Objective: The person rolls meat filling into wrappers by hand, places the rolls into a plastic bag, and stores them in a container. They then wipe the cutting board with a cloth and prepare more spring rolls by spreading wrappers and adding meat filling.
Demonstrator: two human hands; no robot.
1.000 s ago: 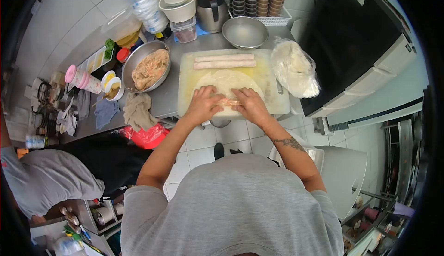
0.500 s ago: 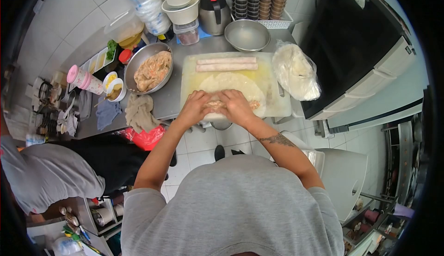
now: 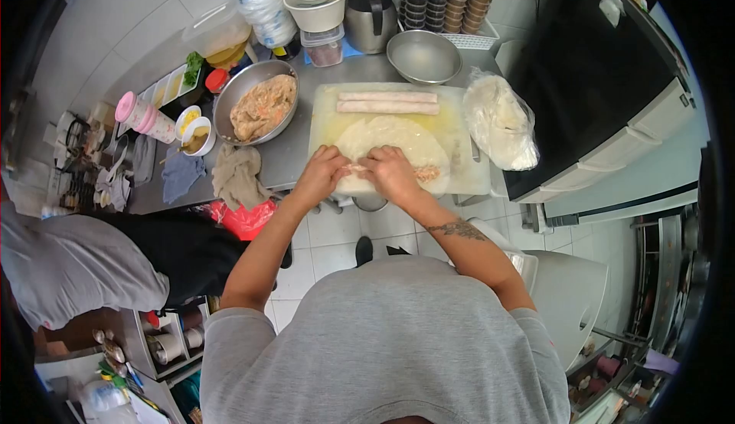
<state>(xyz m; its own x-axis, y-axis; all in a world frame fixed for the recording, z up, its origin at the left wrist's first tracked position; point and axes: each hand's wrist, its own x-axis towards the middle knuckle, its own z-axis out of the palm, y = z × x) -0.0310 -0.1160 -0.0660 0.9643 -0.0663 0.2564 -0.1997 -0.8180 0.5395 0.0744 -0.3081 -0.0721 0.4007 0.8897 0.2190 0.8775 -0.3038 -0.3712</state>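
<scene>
The wrapper [image 3: 398, 134], likely light, soft and easily torn, is best taken by its six-o'clock edge, below the filling [image 3: 426, 173] touched by left hand [image 3: 323, 171] and right hand [image 3: 389, 171], nearly together, pinch untellable, on the cutting board's [image 3: 470, 177] six-o'clock half.

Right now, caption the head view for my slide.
Left hand and right hand touch filling on a wrapper near two rolls.

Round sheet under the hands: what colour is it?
The round sheet is pale cream, best seen in the head view.
</scene>
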